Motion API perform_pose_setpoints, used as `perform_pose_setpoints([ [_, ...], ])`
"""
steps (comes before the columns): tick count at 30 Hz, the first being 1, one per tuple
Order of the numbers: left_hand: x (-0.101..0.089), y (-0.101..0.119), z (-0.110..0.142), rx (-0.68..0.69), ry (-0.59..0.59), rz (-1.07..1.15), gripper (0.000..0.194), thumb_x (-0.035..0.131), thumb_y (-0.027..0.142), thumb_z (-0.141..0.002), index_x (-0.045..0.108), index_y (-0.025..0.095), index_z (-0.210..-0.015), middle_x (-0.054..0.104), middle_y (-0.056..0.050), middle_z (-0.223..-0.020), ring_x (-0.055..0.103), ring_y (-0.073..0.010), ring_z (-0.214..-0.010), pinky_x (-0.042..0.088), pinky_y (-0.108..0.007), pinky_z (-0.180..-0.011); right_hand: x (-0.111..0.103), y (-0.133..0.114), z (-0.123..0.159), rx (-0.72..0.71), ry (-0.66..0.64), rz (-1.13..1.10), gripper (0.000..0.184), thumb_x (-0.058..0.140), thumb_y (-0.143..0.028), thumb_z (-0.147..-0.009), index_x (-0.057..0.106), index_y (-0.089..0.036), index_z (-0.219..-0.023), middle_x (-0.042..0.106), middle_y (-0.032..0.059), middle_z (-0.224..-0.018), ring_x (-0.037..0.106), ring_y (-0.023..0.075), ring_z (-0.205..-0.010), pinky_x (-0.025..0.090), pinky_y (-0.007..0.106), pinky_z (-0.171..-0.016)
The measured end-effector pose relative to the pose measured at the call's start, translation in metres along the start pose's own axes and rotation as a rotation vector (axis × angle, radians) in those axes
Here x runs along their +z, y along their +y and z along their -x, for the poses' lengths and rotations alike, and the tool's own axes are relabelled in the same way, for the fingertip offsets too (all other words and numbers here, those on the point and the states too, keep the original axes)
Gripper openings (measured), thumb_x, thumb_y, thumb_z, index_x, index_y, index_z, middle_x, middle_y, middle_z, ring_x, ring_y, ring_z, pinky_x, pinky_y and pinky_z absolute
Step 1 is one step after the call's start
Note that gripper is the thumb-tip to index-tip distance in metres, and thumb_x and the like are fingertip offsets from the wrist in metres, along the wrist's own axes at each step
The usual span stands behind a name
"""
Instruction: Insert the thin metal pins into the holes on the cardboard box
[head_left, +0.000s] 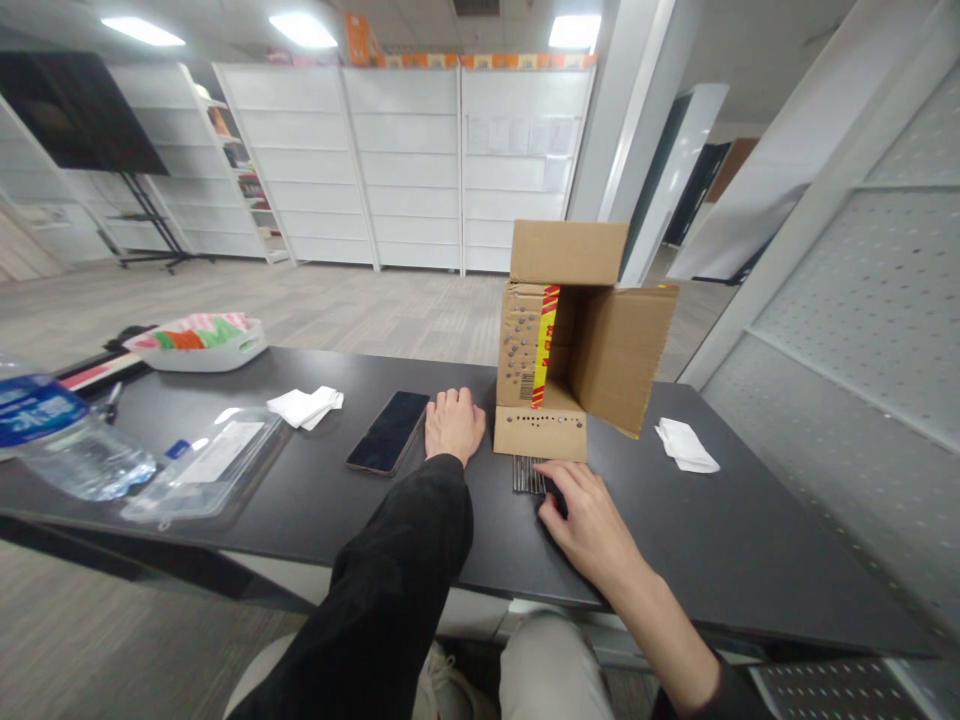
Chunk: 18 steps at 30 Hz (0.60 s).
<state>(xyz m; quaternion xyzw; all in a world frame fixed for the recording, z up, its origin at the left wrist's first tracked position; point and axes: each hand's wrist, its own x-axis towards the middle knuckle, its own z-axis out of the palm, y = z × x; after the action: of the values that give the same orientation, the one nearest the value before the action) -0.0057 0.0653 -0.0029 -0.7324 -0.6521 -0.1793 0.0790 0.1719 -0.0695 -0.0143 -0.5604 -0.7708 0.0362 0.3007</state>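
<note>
My right hand (589, 515) is at the right end of a row of thin dark metal rods (528, 475) lying side by side on the table. Its fingertips touch the row, with the thumb bent below and apart from them; a dark patch between them is unclear. My left hand (454, 425) rests palm down on the table, fingers curled in, between a phone (388, 432) and a cardboard box. The open box (517, 345) stands behind the rods, its flaps spread. Small holes dot its left face and its lower flap, and a yellow-red tape strip runs down the front.
On the left lie a water bottle (82, 450), a clear plastic case (214, 465), folded tissues (307, 405) and a white basket (199, 350) with coloured packets. Another tissue (686, 445) lies right of the box. A perforated panel (862, 330) borders the black table (720, 540) on the right.
</note>
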Motion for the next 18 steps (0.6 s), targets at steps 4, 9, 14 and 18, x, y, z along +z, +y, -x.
perform_pose_setpoints([
  [4,0.0,0.0,0.0,-0.003,-0.005,-0.004,0.016,0.042,0.027,-0.091,0.056,0.02,-0.097,0.062,-0.01,-0.106,0.052,-0.0256,-0.105,0.038,-0.039,-0.088,0.0,0.0,0.0,-0.001,0.002,0.004,0.033,0.046,-0.01,-0.084,0.058,-0.018,-0.114,0.064,0.0091,-0.111,0.055,0.0241,-0.103,0.042,0.038,-0.087],
  [9,0.002,0.0,0.0,0.006,0.022,-0.006,0.016,0.042,0.027,-0.091,0.056,0.019,-0.096,0.062,-0.01,-0.104,0.053,-0.0261,-0.103,0.038,-0.039,-0.086,-0.002,-0.002,0.0,0.008,-0.008,0.011,0.033,0.047,-0.012,-0.084,0.058,-0.018,-0.114,0.063,0.0094,-0.112,0.056,0.0245,-0.103,0.042,0.039,-0.087],
  [14,0.001,-0.001,0.0,0.009,0.012,0.008,0.016,0.043,0.027,-0.091,0.056,0.019,-0.096,0.062,-0.011,-0.104,0.053,-0.0261,-0.103,0.038,-0.039,-0.087,-0.007,-0.004,-0.001,0.045,0.019,-0.009,0.03,0.047,-0.015,-0.085,0.059,-0.019,-0.113,0.064,0.0083,-0.111,0.056,0.0235,-0.103,0.041,0.038,-0.089],
  [18,0.001,-0.001,0.0,0.004,0.002,0.013,0.017,0.042,0.026,-0.091,0.056,0.019,-0.097,0.062,-0.011,-0.106,0.053,-0.0258,-0.105,0.037,-0.039,-0.088,-0.013,-0.001,-0.007,0.096,0.038,0.027,0.028,0.046,-0.019,-0.087,0.06,-0.018,-0.111,0.065,0.009,-0.107,0.058,0.0243,-0.1,0.043,0.038,-0.088],
])
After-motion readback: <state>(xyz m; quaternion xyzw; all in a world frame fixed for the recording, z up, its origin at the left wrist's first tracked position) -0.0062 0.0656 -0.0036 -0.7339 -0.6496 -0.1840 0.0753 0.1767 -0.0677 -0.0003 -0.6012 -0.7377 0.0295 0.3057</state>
